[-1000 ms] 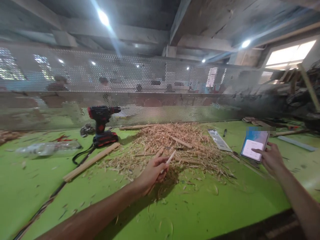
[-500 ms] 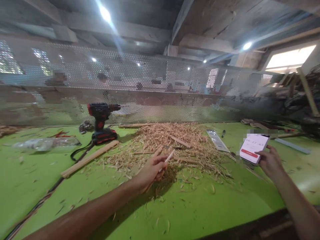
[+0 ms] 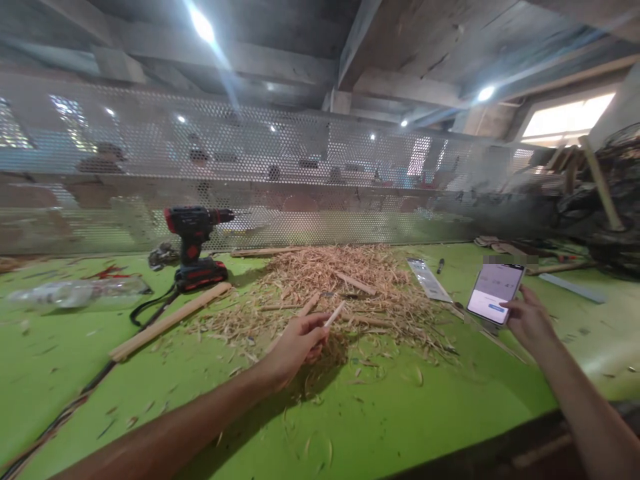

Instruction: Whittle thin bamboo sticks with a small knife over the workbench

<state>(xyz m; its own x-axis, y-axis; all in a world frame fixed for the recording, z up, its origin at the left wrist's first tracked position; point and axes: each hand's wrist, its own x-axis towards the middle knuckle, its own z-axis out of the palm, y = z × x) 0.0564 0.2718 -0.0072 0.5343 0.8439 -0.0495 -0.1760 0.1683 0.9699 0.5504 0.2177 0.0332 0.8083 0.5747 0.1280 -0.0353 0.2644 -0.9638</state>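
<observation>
Phone (image 3: 493, 292) screen text too blurred

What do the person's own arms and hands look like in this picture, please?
Both forearms are bare right up to the picture's edge: no sleeves, gloves, watch or bands show. The left hand and right hand carry no visible rings or markings; finer detail is too blurred to tell.

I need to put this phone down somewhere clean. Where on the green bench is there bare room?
Barest is the green bench top at the near edge, between the left hand and right hand, with only stray slivers. The far right patch past the smartphone is fairly bare too. The middle is crowded by the pile of wood shavings; the red-and-black cordless drill occupies the back left.
</observation>
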